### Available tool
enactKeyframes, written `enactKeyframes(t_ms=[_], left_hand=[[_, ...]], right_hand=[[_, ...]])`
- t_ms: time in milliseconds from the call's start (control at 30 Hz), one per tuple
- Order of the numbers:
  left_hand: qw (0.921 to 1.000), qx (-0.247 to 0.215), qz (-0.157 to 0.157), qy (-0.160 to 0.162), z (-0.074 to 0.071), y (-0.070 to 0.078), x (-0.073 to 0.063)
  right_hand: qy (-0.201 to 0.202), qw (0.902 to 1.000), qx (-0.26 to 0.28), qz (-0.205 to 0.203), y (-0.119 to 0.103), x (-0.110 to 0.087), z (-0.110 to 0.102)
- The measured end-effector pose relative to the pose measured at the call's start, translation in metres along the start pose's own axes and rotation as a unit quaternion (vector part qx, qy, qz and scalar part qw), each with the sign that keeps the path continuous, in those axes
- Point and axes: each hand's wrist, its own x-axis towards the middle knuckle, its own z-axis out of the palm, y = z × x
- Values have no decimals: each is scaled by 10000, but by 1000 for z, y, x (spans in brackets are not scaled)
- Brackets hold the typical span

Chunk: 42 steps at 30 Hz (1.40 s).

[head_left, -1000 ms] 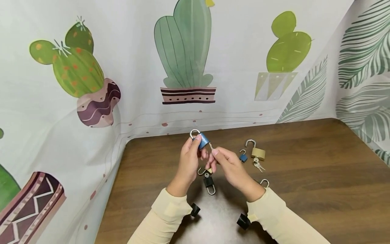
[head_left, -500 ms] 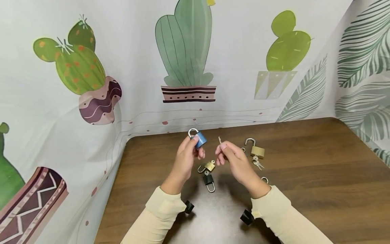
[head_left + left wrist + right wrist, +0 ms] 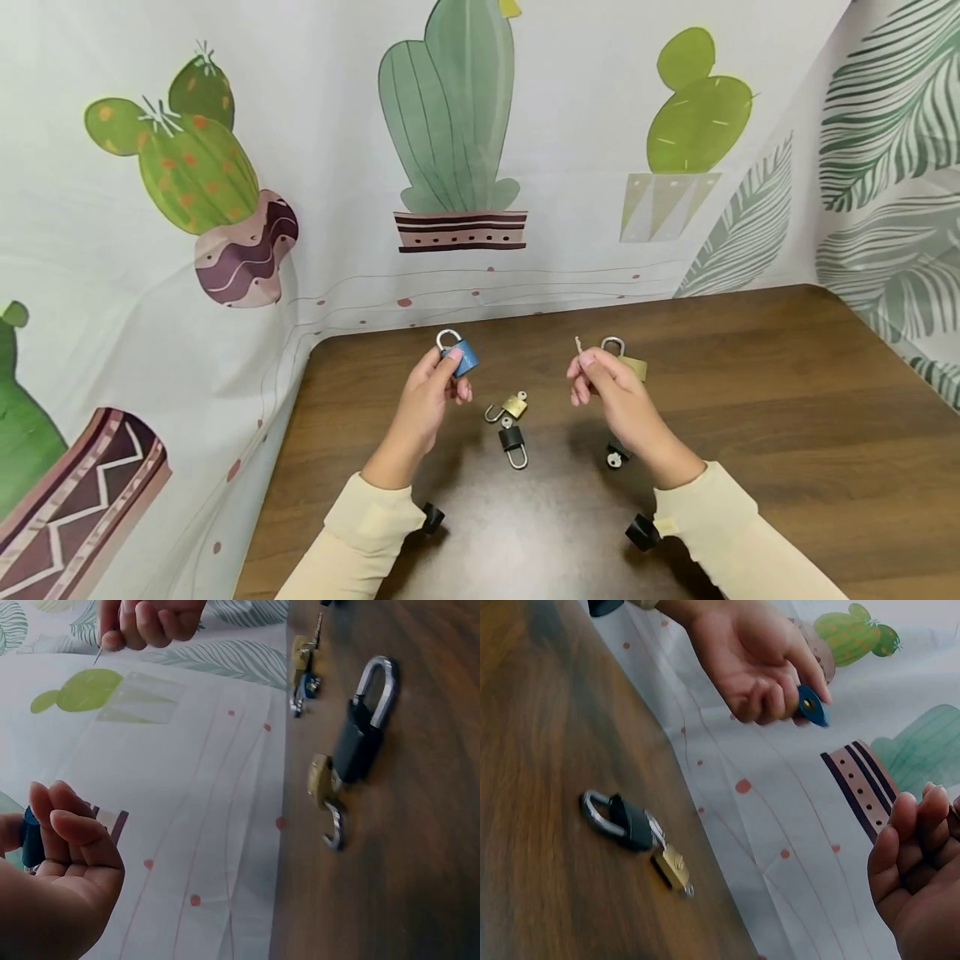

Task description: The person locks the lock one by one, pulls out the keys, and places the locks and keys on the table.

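My left hand (image 3: 422, 398) holds a blue padlock (image 3: 465, 361) between thumb and fingers, above the table, its silver shackle pointing up. In the right wrist view the underside of the blue padlock (image 3: 810, 705) faces out, with no key in its keyhole. Off to the right, my right hand (image 3: 618, 398) pinches a small key (image 3: 578, 343), which sticks up beyond the fingertips. The hands are well apart. On the table between them lie a small brass padlock (image 3: 515, 407) with its shackle swung out and a black padlock (image 3: 512, 439), each with a key in it.
Behind my right hand lies a larger brass padlock (image 3: 637, 368), partly covered. Another black padlock with a key (image 3: 616, 458) shows beside the right wrist. A cactus-print cloth (image 3: 337, 250) hangs along the back and left of the wooden table (image 3: 787, 433).
The key has come out of the blue padlock. My left hand has moved left with the padlock, and my right hand has moved right with the key.
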Motion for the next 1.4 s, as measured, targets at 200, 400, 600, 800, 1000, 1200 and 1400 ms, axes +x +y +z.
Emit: enactKeyframes(t_ms=[200, 400, 600, 800, 1000, 1200, 1400], left_hand=[[9996, 216, -152, 85, -16, -6, -7], [9984, 458, -300, 126, -31, -12, -15], [9953, 833, -492, 22, -46, -20, -23], [9895, 1284, -662, -53, -66, -28, -28], [9845, 1475, -920, -215, -85, -35, -29], [9791, 1679, -1135, -202, -102, -41, -34], [9734, 1894, -1279, -163, -112, -41, -40]], right_hand=[[-22, 9997, -137, -217, 3, -5, -15], [171, 9991, -396, 47, 3, -18, -31], [309, 9962, -740, 333, 6, -30, -51], [475, 9877, -1328, 682, 9, -42, -73], [569, 9678, -2164, 1152, 11, -55, -96], [303, 9505, -2541, 1764, 18, -63, -119], [102, 9283, -2843, 2393, 21, -68, -138]])
